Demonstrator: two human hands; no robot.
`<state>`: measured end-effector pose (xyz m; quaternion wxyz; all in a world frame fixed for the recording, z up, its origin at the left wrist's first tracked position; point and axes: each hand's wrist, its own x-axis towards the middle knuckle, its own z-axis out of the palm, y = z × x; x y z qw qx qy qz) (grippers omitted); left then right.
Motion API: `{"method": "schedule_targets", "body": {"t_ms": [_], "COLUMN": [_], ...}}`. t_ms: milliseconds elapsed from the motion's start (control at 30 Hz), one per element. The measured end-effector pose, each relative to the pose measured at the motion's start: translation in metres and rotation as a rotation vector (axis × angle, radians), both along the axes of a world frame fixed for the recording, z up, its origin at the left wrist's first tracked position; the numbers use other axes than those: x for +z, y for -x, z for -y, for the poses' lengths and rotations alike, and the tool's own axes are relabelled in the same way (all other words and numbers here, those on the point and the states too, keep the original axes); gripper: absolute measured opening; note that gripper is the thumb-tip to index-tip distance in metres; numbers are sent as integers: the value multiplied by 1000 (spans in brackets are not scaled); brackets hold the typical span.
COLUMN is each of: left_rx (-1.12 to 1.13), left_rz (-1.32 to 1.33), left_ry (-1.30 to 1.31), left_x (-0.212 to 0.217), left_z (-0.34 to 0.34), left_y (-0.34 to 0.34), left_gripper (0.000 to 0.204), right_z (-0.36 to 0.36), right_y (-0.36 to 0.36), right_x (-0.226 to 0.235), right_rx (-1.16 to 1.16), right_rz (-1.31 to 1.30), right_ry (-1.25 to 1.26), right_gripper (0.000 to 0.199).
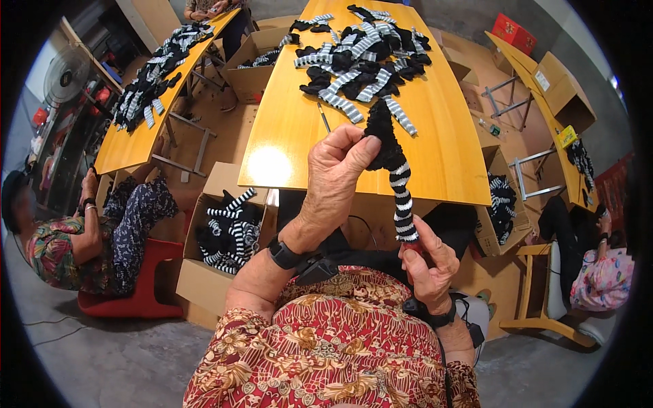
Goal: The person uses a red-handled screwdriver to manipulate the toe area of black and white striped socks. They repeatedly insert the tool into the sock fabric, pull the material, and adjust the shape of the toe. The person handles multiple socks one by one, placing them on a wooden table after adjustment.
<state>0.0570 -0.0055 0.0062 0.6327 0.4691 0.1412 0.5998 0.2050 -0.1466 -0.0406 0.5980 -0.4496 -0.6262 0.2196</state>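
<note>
A narrow knitted piece, black at the top and striped black and white below, like a sock or glove point(401, 194), is stretched upright in front of me. My left hand point(337, 170) pinches its black upper part between thumb and fingers. Around its striped lower end, the thumb and index finger of my right hand point(430, 265) are closed. A small red bit point(411, 246) shows at those fingertips; what it is, I cannot make out. Beyond my hands, a loose heap of black and grey-striped knitted pieces point(364, 58) lies on the yellow table point(286, 136).
A pen point(324, 117) lies on the table. Cardboard boxes of striped pieces stand at left point(197, 224) and right point(520, 224). A seated person point(75, 245) is at left, another point(598, 275) at right, a third point(211, 8) behind a side table point(122, 153). A fan point(66, 76) stands far left.
</note>
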Motion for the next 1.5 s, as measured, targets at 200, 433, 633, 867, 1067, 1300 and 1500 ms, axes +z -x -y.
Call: {"method": "schedule_targets", "body": {"t_ms": [200, 433, 633, 867, 1067, 1300, 1500], "left_rx": [44, 157, 100, -61, 61, 119, -10], "left_rz": [-78, -140, -151, -61, -215, -408, -310], "left_ry": [-41, -74, -44, -35, -104, -170, -35], "left_x": [5, -3, -5, 16, 12, 3, -18], "left_z": [5, -5, -17, -24, -18, -13, -20], "left_y": [0, 11, 21, 32, 18, 15, 25], "left_gripper": [10, 12, 12, 22, 15, 18, 18], "right_z": [-10, -33, -36, -32, -28, -28, -27], "right_y": [5, 18, 19, 15, 21, 20, 9], "right_x": [18, 35, 35, 27, 24, 29, 34], "right_rx": [3, -99, -31, -4, -126, -134, 15], "right_rz": [89, 366, 241, 295, 319, 321, 106], "right_ry": [-42, -166, -105, -145, -169, -60, 232], "right_gripper": [48, 51, 51, 52, 49, 46, 47]}}
